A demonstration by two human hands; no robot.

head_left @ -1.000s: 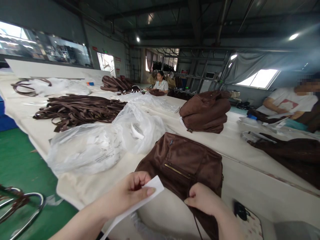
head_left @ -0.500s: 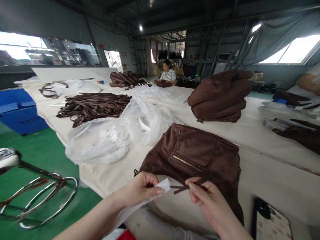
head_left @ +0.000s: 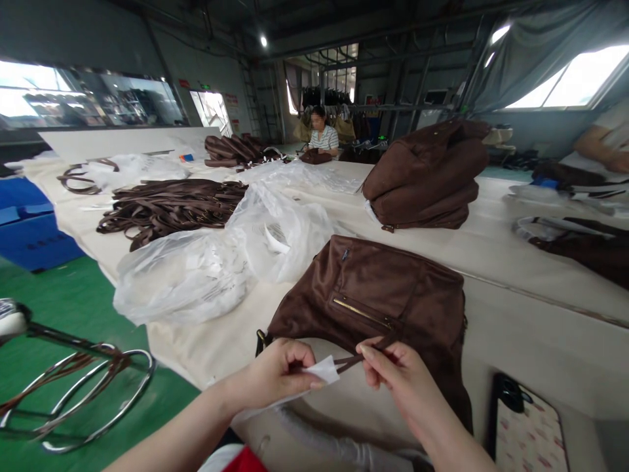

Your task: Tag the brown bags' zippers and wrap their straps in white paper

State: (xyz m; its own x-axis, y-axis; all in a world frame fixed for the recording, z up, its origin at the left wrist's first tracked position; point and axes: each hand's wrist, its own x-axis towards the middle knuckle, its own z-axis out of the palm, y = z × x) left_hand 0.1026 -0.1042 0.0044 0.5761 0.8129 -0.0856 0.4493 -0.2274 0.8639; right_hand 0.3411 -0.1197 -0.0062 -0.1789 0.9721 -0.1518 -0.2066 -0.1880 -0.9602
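My left hand [head_left: 287, 372] pinches a strip of thin white wrapping [head_left: 325, 370], whose lower part trails down beneath the wrist. Close by on the right, the fingers of my right hand [head_left: 388, 367] are closed on thin brown straps [head_left: 348, 362]. Two strap ends run from those fingers to the edge of the white strip; whether they go inside it, I cannot tell. A brown bag [head_left: 378, 282] with a gold zip lies flat just beyond both hands. Below them curves a handle in pale wrapping [head_left: 334, 436].
Clear plastic bags [head_left: 187, 275] lie left of the brown bag, with a heap of brown straps [head_left: 171, 206] behind. More brown bags [head_left: 427, 174] are stacked at back right. A phone [head_left: 528, 423] rests at near right. A metal-ringed stand [head_left: 103, 400] is on the floor. Two people work farther off.
Earlier one strap end stuck out free below the white strip; now both ends meet its edge. My right hand has moved slightly left, and the whole view has shifted a little.
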